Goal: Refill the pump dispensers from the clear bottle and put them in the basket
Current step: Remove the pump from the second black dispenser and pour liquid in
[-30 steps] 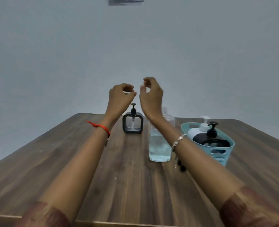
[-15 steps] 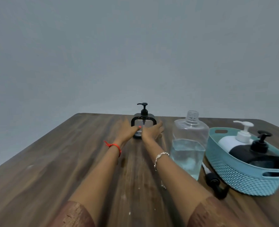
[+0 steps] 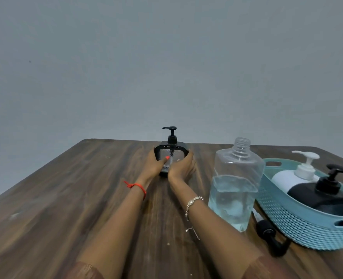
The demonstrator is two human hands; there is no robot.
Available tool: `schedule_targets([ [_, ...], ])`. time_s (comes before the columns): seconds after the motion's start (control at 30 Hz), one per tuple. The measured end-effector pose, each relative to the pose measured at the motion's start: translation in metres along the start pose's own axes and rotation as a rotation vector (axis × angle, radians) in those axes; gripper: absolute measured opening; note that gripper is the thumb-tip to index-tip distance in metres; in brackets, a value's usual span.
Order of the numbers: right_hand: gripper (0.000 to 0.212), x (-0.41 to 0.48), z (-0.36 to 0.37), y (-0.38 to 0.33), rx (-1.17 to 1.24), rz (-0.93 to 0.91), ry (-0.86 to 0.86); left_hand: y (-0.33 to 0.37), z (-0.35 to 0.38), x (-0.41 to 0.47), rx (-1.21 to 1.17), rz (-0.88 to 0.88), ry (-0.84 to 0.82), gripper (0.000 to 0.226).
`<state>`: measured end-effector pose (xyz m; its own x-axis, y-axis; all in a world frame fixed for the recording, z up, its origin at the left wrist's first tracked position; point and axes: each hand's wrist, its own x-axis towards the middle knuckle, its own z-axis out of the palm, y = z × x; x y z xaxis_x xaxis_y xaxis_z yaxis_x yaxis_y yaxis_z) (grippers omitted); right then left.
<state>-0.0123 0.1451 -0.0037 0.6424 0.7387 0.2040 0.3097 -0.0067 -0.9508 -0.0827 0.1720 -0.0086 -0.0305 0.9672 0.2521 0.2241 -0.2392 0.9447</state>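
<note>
A square black-framed pump dispenser stands upright at the far middle of the wooden table. My left hand grips its left side with the thumb across the clear front. My right hand grips its right side. The clear bottle, uncapped and about half full of pale liquid, stands to the right of my right forearm. A teal basket at the right holds a white pump dispenser and a black pump dispenser.
A loose black pump head with its tube lies on the table between the clear bottle and the basket. A plain grey wall stands behind the table's far edge.
My hands dropped from mid-air down to the square dispenser and closed around its two sides. The view shifted lower and closer to the table.
</note>
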Motion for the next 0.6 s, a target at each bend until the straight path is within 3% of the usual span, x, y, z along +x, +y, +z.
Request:
schedule_targets([
  [0.07,0.05,-0.01,-0.008,-0.005,-0.036,-0.025,0.008,0.005,-0.008,-0.008,0.0,0.015,0.038,0.05],
  [0.2,0.045,-0.037,-0.028,-0.02,-0.052,-0.097,0.01,0.021,-0.029,-0.029,-0.073,0.087,0.057,0.024],
  [0.4,0.037,-0.076,-0.065,-0.032,-0.045,-0.21,-0.038,0.055,-0.06,-0.073,-0.235,-0.013,-0.022,0.056],
  [0.6,0.035,-0.106,-0.112,-0.042,-0.081,-0.306,-0.105,0.069,-0.069,-0.12,-0.295,0.003,-0.091,0.047],
])
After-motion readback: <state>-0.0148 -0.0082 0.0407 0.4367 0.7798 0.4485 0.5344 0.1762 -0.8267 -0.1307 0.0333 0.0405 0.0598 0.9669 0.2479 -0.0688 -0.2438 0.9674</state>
